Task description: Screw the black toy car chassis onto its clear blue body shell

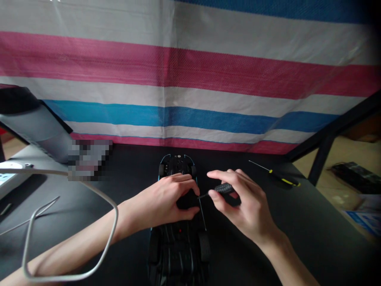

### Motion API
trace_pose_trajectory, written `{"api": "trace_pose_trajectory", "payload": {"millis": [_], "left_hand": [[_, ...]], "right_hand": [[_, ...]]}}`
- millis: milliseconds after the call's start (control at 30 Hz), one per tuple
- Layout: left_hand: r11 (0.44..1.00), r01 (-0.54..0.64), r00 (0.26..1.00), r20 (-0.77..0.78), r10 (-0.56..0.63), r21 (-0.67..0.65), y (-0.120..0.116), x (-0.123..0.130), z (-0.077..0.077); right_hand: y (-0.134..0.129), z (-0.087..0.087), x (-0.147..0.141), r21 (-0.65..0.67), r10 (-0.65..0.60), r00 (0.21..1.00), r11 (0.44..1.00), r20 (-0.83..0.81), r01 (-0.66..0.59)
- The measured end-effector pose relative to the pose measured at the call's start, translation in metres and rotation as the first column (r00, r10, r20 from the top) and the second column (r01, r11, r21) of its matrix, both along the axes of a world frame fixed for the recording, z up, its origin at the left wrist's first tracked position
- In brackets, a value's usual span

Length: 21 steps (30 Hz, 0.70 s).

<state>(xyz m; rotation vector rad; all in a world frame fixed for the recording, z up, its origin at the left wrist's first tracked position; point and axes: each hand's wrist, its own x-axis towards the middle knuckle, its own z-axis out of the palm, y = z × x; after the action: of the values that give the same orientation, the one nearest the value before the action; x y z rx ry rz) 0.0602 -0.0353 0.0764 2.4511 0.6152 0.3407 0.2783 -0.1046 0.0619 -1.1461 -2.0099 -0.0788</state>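
Note:
A black toy car [180, 254] with blue edges lies upside down on the dark table, its wheels and underside showing. My left hand [166, 200] rests across the middle of the car, thumb and fingers curved over it in a grip. To its right, my right hand [250, 204] holds a small screwdriver [224, 188] with a black textured handle between thumb and fingers. The thin shaft points left, its tip near my left fingertips at the car's side. Whether the tip touches the car I cannot tell. My left hand hides the car's middle.
A second screwdriver [281, 179], black and yellow, lies on the right of the table [300, 234]. A white cable [115, 210] loops over my left forearm. A power strip [13, 180] and a greyish container [38, 127] stand left. A striped sheet [190, 67] hangs behind.

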Motion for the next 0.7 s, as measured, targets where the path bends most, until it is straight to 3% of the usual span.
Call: {"api": "trace_pose_trajectory", "payload": {"millis": [333,500,700], "left_hand": [[1.000,-0.003,1.000,0.003,0.003,0.028,-0.0001,0.0003,0.0004],[0.999,-0.008,1.000,0.000,0.008,0.037,-0.0007,0.0005,0.0002],[1.000,-0.008,1.000,0.008,0.008,0.027,0.0000,-0.0005,-0.0013]], "right_hand": [[0.0003,0.0021,-0.0035,0.005,0.000,0.998,1.000,-0.056,0.000],[-0.0002,0.0033,-0.0023,-0.094,0.027,0.995,0.995,-0.098,-0.036],[-0.0011,0.0054,-0.0049,-0.078,-0.043,0.994,0.996,-0.098,0.036]]}}
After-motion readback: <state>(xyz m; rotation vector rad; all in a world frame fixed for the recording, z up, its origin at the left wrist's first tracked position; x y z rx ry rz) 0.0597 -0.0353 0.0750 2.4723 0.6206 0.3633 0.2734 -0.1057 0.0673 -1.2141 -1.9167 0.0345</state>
